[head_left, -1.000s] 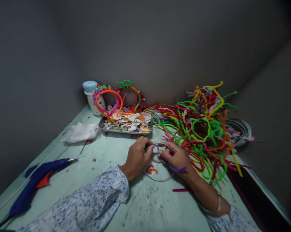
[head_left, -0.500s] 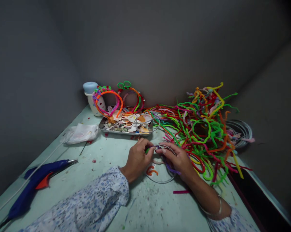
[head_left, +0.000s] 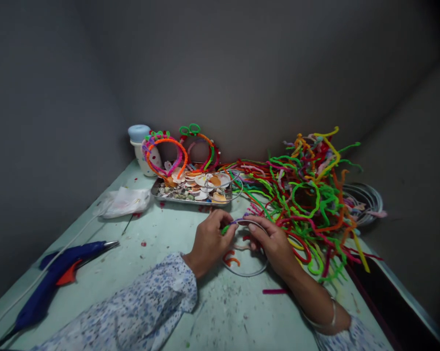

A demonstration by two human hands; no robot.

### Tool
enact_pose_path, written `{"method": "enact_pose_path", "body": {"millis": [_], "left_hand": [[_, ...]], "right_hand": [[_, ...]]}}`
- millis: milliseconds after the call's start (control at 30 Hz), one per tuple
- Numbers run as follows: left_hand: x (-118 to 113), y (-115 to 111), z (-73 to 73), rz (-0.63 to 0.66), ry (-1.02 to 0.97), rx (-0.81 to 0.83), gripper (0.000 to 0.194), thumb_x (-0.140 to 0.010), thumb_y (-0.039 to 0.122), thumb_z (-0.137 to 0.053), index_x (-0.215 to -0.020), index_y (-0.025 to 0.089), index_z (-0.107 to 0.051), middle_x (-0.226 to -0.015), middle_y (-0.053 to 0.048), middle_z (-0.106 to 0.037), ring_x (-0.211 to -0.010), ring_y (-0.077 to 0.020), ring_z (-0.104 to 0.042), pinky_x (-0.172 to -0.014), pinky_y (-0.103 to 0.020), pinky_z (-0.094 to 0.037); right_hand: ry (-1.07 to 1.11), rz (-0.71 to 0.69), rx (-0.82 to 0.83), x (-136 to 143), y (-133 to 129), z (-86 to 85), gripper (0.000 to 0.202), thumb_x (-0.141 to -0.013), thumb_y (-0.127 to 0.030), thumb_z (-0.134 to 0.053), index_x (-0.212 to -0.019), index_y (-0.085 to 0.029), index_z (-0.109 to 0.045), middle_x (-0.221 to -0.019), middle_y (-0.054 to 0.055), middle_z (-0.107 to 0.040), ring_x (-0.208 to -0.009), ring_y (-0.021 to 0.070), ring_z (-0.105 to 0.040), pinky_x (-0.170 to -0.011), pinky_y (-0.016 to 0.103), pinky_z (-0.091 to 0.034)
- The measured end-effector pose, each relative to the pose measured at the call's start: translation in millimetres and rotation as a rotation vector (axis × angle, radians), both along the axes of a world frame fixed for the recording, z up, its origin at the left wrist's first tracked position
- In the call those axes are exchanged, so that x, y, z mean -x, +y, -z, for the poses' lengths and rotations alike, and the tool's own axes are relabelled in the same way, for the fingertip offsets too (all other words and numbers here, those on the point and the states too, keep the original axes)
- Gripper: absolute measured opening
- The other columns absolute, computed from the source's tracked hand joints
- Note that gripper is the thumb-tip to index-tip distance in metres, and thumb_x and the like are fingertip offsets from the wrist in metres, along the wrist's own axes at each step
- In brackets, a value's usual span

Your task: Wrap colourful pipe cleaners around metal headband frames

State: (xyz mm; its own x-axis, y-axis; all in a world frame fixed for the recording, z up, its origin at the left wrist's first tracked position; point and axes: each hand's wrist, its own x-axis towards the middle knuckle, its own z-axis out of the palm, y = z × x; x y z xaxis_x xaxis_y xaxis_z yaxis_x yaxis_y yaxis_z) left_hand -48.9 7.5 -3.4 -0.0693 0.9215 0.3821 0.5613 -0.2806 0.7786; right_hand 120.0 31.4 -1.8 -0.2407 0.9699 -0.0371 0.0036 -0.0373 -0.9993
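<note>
A thin grey wire hoop (head_left: 246, 275) is held between my two hands, just above the table. My left hand (head_left: 209, 239) pinches its upper left side, where a green bit of pipe cleaner (head_left: 224, 229) shows at the fingertips. A purple pipe cleaner (head_left: 245, 215) lies along the top of the hoop, between the hands. My right hand (head_left: 274, 243) is closed around the upper right of the hoop, thumb and fingers bent; exactly what its fingertips press is partly hidden. Short orange pipe cleaner pieces (head_left: 231, 259) show through the hoop.
Behind my hands, a metal tray (head_left: 190, 201) of shells holds colourful headbands (head_left: 166, 141). A tangled pipe cleaner heap (head_left: 307, 204) spreads right, beside coiled wire (head_left: 373, 202). Leftward are a blue glue gun (head_left: 47, 285), a plastic packet (head_left: 126, 202) and a lidded bottle (head_left: 141, 151).
The purple pipe cleaner's end hung below my right hand; now purple shows over the hoop's top. My right fingers have shifted along the hoop, while my left hand keeps its pinch.
</note>
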Motion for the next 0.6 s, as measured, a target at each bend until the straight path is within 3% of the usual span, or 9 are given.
{"method": "enact_pose_path", "body": {"millis": [267, 600], "left_hand": [[-0.7, -1.4, 0.0, -0.047, 0.071, -0.066, 0.011, -0.078, 0.017, -0.058, -0.071, 0.019, -0.051, -0.066, 0.003, -0.054, -0.062, -0.0114, -0.051, -0.059, -0.023, -0.038], [-1.1, -1.3, -2.8, -0.028, 0.047, -0.030, 0.008, -0.079, 0.020, -0.058, -0.073, 0.019, -0.052, -0.069, 0.002, -0.055, -0.065, -0.0121, -0.051, -0.061, -0.023, -0.038]], "right_hand": [[-0.022, -0.009, -0.047, 3.3, 0.9, 6.3, 0.041, -0.081, -0.052, -0.061, -0.100, -0.016, -0.068, -0.048, -0.002, -0.060, -0.044, 0.0138, -0.053, -0.046, 0.025, -0.042], [-0.019, 0.006, -0.076, 2.8, -0.3, 5.4, 0.038, -0.082, -0.051, -0.061, -0.097, -0.016, -0.068, -0.048, -0.002, -0.060, -0.044, 0.0129, -0.053, -0.046, 0.024, -0.042]]}}
